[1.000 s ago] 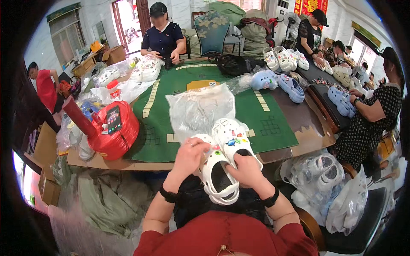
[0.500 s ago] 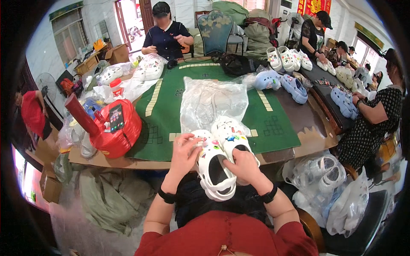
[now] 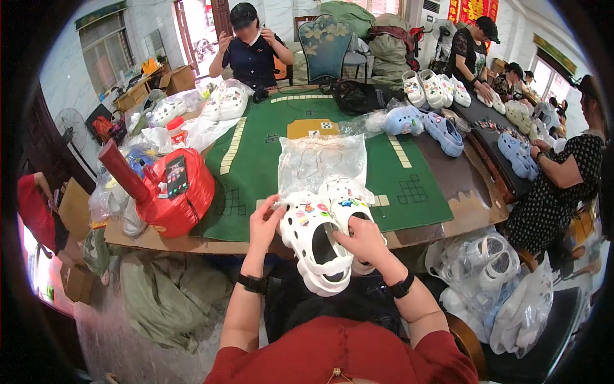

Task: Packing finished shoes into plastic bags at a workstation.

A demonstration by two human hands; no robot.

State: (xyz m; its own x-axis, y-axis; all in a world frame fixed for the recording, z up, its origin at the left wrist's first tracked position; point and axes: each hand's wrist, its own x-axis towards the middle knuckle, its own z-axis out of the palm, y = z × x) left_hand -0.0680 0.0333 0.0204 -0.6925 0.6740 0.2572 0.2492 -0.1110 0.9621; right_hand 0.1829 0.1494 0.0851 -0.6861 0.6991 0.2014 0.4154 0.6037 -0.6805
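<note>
A pair of white clogs (image 3: 320, 238) with colourful charms on the toes is held at the table's near edge, toes pointing away from me. My right hand (image 3: 366, 242) grips the pair where they meet, its thumb by the left clog's opening. A clear plastic bag (image 3: 320, 157) lies flat on the green mat beyond, its near end at the clogs' toes. Beside the left clog's toe, the bent fingers of my left hand (image 3: 263, 221) pinch the bag's near edge; the clog partly hides the fingertips.
The green mat (image 3: 256, 173) carries rows of pale tiles. At left stands a red round case (image 3: 176, 211) with a phone (image 3: 176, 176) on it. Blue clogs (image 3: 441, 133) lie at right. Bagged clogs (image 3: 483, 262) sit on a chair. Across the table sits a person (image 3: 252, 54).
The left hand has moved left and down from the clog's toe. The bag has flattened, exposing a yellow patch with dice beyond it. The person opposite has raised both hands toward the head.
</note>
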